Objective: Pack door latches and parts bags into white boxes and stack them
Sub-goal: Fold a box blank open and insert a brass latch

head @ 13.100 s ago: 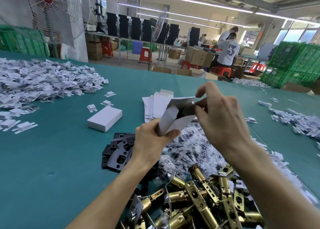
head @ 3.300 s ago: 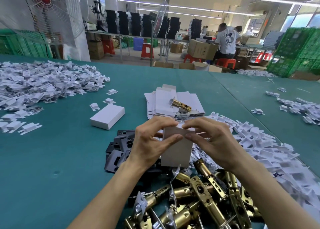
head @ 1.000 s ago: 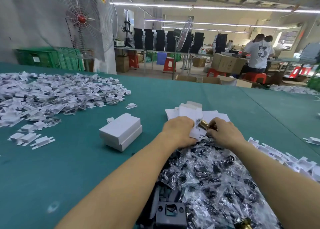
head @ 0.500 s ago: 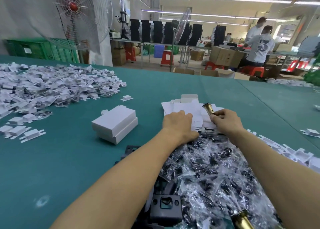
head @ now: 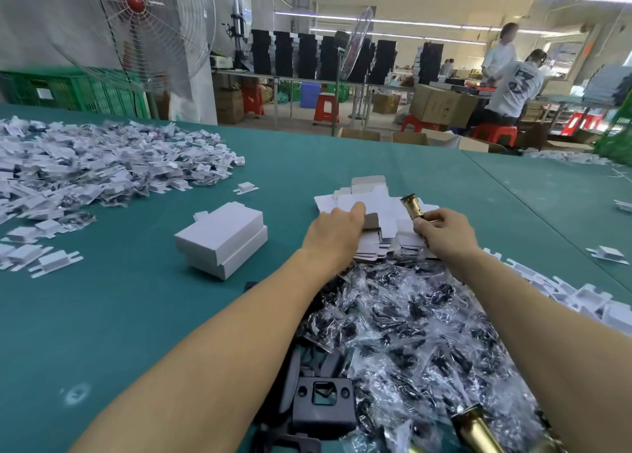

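The brass door latch (head: pixel 411 206) is pinched in the right hand (head: pixel 444 232), fingers curled round its lower end, its round end tilted up and away over the stack of flat box blanks (head: pixel 367 182). The left hand (head: pixel 337 233) lies knuckles up on that stack, fingers bent over the top blank (head: pixel 379 201), which is lifted a little; its thumb is hidden. Both forearms reach across a heap of parts bags (head: pixel 403 333). To the left, two closed white boxes (head: pixel 222 240) sit stacked on the green tabletop (head: pixel 102 315), their contents unseen. Black plates (head: pixel 321 404) and another latch (head: pixel 475 428) are cut off at the near edge.
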Demonstrator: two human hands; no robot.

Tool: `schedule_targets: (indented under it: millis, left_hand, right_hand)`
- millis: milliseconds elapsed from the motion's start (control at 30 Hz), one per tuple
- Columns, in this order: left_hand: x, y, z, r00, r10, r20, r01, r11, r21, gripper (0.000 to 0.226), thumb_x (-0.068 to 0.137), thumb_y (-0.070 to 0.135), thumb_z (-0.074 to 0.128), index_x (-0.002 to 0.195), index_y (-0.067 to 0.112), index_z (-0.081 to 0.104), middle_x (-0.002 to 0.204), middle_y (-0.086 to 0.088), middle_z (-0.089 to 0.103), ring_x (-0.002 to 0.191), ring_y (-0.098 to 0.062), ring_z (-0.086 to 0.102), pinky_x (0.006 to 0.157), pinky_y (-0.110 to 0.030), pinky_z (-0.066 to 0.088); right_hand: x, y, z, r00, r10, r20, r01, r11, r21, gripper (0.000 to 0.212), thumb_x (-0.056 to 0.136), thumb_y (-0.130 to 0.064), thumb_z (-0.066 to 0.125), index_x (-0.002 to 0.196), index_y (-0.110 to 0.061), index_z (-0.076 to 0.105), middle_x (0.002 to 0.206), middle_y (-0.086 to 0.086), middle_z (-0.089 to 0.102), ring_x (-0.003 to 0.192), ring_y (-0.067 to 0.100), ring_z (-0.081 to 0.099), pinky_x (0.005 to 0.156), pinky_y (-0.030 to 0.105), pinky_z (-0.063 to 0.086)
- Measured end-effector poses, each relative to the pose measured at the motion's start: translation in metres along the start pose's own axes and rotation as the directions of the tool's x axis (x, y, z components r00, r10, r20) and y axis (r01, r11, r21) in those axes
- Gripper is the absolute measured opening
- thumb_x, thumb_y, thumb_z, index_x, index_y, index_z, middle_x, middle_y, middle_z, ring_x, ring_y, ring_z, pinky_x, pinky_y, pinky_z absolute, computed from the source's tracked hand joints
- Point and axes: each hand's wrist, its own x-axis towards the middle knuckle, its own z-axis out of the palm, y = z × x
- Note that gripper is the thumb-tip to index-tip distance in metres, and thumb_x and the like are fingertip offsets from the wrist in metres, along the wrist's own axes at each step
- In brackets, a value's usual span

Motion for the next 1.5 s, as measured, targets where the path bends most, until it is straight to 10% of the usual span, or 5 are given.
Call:
schedule_targets:
  millis: [733, 967, 1100, 1267, 1500]
  left_hand:
    - [-0.013, 0.003, 0.003, 0.915, -0.337, -0.223, 0.189, 0.844, -0.501, 0.027, 0.090, -0.005, 0.024, 0.104, 0.018, 0.027, 0.070, -0.007, 0.043, 0.061, -0.023, 0.040, 0.051, -0.038, 0.026]
    - [-0.018, -0.012, -0.025, 0.698, -0.627, -0.347, 0.186, 0.626, -0.757, 0.025, 0.104, 0.006, 0.033, 0.125, 0.011, 0.044, 0.069, 0.008, 0.046, 0.057, -0.005, 0.049, 0.047, -0.024, 0.033]
    - [-0.035, -0.013, -0.051, 0.694, -0.680, -0.236, 0.086, 0.404, -0.911, 0.019, 0.108, 0.013, 0.031, 0.117, 0.020, 0.046, 0.090, 0.011, 0.056, 0.068, -0.009, 0.069, 0.051, -0.021, 0.056]
    - [-0.077, -0.018, -0.062, 0.767, -0.640, -0.045, 0.232, 0.342, -0.910, 0.023, 0.105, 0.010, 0.032, 0.102, 0.027, 0.048, 0.108, -0.014, 0.064, 0.085, -0.037, 0.072, 0.071, -0.050, 0.061]
    - [-0.120, -0.008, -0.075, 0.846, -0.528, 0.075, 0.357, 0.455, -0.816, 0.031, 0.098, 0.006, 0.041, 0.118, 0.027, 0.052, 0.115, -0.003, 0.065, 0.101, -0.027, 0.063, 0.089, -0.048, 0.054]
  right_hand:
    - [-0.008, -0.021, 0.006, 0.973, -0.144, 0.181, 0.204, 0.901, -0.383, 0.019, 0.090, -0.021, 0.070, 0.109, -0.026, 0.068, 0.096, 0.002, 0.073, 0.082, 0.021, 0.063, 0.077, 0.036, 0.053]
    - [-0.013, -0.019, 0.005, 0.977, -0.090, 0.194, 0.177, 0.852, -0.493, 0.038, 0.095, -0.037, 0.062, 0.133, -0.033, 0.057, 0.116, 0.005, 0.069, 0.093, 0.025, 0.061, 0.079, 0.037, 0.050]
    - [-0.027, -0.033, 0.000, 0.976, -0.203, 0.083, 0.217, 0.945, -0.243, 0.039, 0.104, -0.030, 0.041, 0.140, -0.017, 0.050, 0.134, 0.010, 0.060, 0.122, 0.028, 0.054, 0.106, 0.046, 0.042]
    - [-0.076, -0.082, -0.028, 0.976, -0.002, 0.218, -0.131, 0.794, 0.594, 0.052, 0.104, -0.055, 0.025, 0.115, -0.019, 0.061, 0.089, 0.006, 0.076, 0.085, 0.026, 0.072, 0.079, 0.042, 0.056]
    - [-0.146, -0.104, -0.060, 0.960, -0.191, 0.203, 0.077, 0.881, 0.466, 0.012, 0.092, -0.018, 0.068, 0.103, -0.015, 0.068, 0.094, 0.010, 0.072, 0.072, 0.019, 0.070, 0.058, 0.035, 0.059]
